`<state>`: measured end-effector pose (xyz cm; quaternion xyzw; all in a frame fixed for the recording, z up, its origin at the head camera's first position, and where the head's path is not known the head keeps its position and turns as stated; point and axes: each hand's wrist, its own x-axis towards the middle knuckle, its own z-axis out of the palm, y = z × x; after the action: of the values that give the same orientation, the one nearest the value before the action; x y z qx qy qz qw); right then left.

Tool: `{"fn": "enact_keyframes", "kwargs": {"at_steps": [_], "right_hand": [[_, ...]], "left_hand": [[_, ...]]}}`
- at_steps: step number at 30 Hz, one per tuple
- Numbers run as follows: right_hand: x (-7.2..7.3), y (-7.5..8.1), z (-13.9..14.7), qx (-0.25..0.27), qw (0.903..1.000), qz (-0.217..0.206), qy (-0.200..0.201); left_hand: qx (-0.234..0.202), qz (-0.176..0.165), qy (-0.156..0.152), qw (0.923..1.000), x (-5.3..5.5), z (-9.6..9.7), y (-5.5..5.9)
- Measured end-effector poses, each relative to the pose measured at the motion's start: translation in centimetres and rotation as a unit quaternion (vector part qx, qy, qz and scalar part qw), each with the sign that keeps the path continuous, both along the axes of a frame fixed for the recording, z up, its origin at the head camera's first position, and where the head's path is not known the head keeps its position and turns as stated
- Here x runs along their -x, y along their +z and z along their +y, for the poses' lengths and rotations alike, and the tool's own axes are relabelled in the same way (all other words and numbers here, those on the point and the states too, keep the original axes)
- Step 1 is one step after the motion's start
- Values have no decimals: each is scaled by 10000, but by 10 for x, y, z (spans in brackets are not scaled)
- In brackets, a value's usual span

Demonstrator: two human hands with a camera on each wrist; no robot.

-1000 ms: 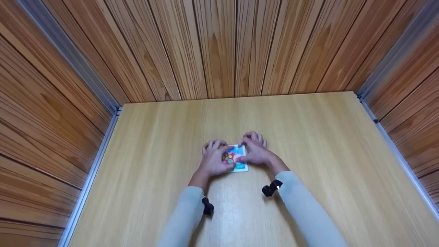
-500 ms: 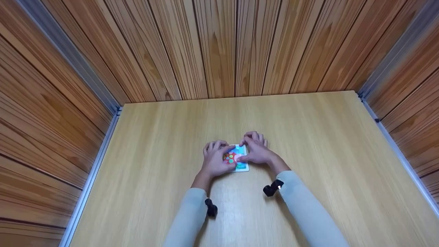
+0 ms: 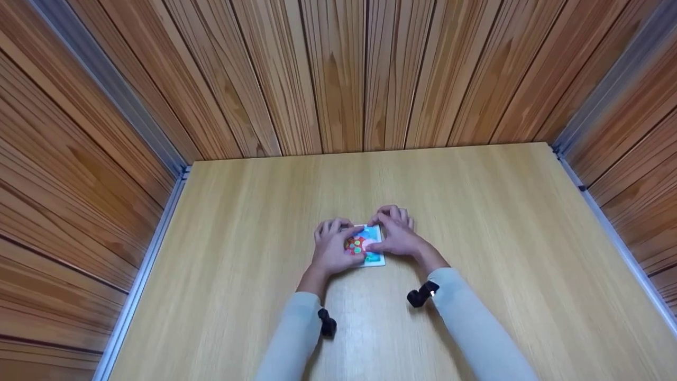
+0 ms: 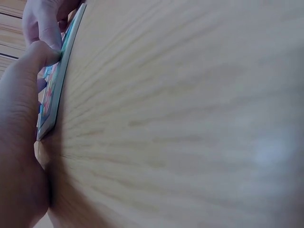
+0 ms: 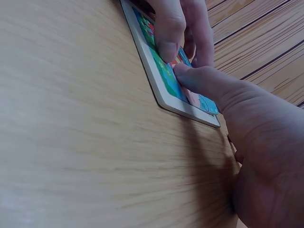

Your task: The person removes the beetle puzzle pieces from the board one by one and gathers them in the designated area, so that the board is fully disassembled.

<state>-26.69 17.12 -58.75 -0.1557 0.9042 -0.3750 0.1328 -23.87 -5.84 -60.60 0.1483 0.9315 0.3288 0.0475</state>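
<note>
A small white-edged picture board [image 3: 374, 234] is laid flat on the wooden table top [image 3: 254, 238], its left part covered by the left hand [image 3: 333, 250], whose thumb and index finger are widely parted, the thumb being pressed on the picture close to the near edge. By the right hand [image 3: 398, 236] the right side is touched, its thumb pressed on the picture, its index finger held apart near the far right corner; the other fingers of both hands are loosely bent.

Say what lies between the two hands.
A white-bordered picture board, partly covered by the left hand and right hand; the head view shows it.
</note>
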Motion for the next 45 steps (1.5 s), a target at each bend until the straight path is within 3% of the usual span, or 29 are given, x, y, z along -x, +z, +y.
{"fn": "enact_keyframes", "kwargs": {"at_steps": [11,22,35,45], "right_hand": [[-3,-1,4,189,9997,139,-113],[-4,5,0,38,9990,446,-64],[-2,4,-1,434,9987,209,-153],[4,-2,-2,589,9962,561,-326]], "left_hand": [[-87,-2,20,10000,1,-1,-3],[-268,46,58,9996,2,-2,-2],[-453,129,171,9987,2,-2,-3],[-583,281,179,9977,2,-2,-7]]}}
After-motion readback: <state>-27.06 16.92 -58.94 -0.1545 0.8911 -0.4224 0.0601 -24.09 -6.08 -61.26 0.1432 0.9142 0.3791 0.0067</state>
